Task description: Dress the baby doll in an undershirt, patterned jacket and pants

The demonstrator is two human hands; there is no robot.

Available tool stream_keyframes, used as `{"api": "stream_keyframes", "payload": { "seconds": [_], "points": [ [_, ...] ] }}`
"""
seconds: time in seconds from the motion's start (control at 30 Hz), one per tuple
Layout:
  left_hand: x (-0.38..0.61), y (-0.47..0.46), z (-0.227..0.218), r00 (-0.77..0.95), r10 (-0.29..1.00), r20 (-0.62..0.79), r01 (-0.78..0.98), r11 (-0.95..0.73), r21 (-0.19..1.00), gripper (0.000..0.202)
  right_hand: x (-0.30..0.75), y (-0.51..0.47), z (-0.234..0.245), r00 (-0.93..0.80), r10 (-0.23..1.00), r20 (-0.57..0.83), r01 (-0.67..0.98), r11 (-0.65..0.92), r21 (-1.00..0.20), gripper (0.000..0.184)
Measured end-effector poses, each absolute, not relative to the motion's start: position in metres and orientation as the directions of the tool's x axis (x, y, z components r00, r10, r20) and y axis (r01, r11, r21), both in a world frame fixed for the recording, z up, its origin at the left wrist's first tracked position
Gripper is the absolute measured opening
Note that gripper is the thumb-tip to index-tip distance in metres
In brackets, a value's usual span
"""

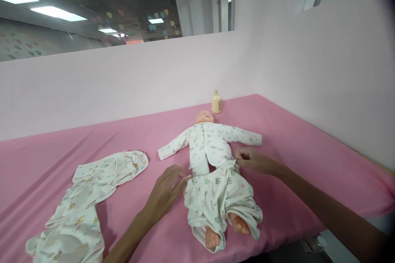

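A baby doll (205,117) lies on its back on the pink sheet (293,148), head away from me. It wears a white printed jacket (210,141), and matching printed trousers (217,199) are drawn partway up its legs, bare feet showing. My left hand (168,191) pinches the left side of the trousers' waistband. My right hand (251,159) pinches the right side of the waistband at the doll's hip.
A second white printed garment (92,191) lies crumpled on the sheet at the left. A small yellow bottle (217,102) stands beyond the doll's head by the pink partition wall (123,82). The sheet's near edge drops off at the bottom right.
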State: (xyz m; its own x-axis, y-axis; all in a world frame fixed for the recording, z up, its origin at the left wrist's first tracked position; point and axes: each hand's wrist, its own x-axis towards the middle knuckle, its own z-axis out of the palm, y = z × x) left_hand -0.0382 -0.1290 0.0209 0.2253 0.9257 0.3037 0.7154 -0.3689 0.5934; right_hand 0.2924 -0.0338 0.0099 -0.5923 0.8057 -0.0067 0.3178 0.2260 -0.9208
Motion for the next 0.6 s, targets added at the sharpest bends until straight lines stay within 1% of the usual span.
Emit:
{"api": "stream_keyframes", "payload": {
  "seconds": [0.03,0.1,0.17,0.2,0.27,0.37,0.4,0.47,0.53,0.6],
  "points": [
    [-0.037,-0.13,0.024,0.206,0.943,0.262,0.706,-0.329,0.628,0.026,0.292,-0.036,0.011,-0.568,0.822,0.026,0.313,0.245,-0.917,0.028],
    [-0.037,-0.132,0.03,0.208,0.969,0.131,0.695,-0.241,0.678,0.026,0.293,-0.038,0.013,-0.547,0.834,0.066,0.275,0.254,-0.927,0.022],
    [-0.038,-0.136,0.033,0.236,0.972,0.018,0.702,-0.183,0.689,0.027,0.294,-0.039,0.015,-0.569,0.82,0.058,0.226,0.224,-0.948,0.018],
    [-0.039,-0.137,0.033,0.246,0.969,-0.021,0.712,-0.166,0.683,0.03,0.295,-0.039,0.015,-0.6,0.799,0.035,0.2,0.192,-0.961,0.02],
    [-0.04,-0.139,0.031,0.255,0.964,-0.074,0.736,-0.144,0.662,0.034,0.296,-0.036,0.015,-0.669,0.743,-0.009,0.131,0.105,-0.986,0.027],
    [-0.039,-0.14,0.029,0.275,0.955,-0.108,0.755,-0.144,0.64,0.037,0.296,-0.03,0.013,-0.72,0.694,-0.011,-0.008,-0.025,-1.0,0.031],
    [-0.038,-0.14,0.029,0.275,0.955,-0.108,0.754,-0.144,0.641,0.038,0.295,-0.028,0.012,-0.727,0.686,-0.013,-0.029,-0.05,-0.998,0.032],
    [-0.036,-0.141,0.03,0.266,0.958,-0.108,0.752,-0.136,0.645,0.042,0.293,-0.025,0.014,-0.756,0.652,-0.049,0.005,-0.068,-0.998,0.032],
    [-0.034,-0.141,0.031,0.256,0.961,-0.103,0.76,-0.134,0.636,0.043,0.292,-0.024,0.018,-0.789,0.602,-0.122,0.115,-0.049,-0.992,0.033],
    [-0.034,-0.141,0.028,0.261,0.963,-0.07,0.77,-0.164,0.616,0.04,0.291,-0.024,0.023,-0.807,0.558,-0.193,0.235,0.004,-0.972,0.036]
  ]
}}
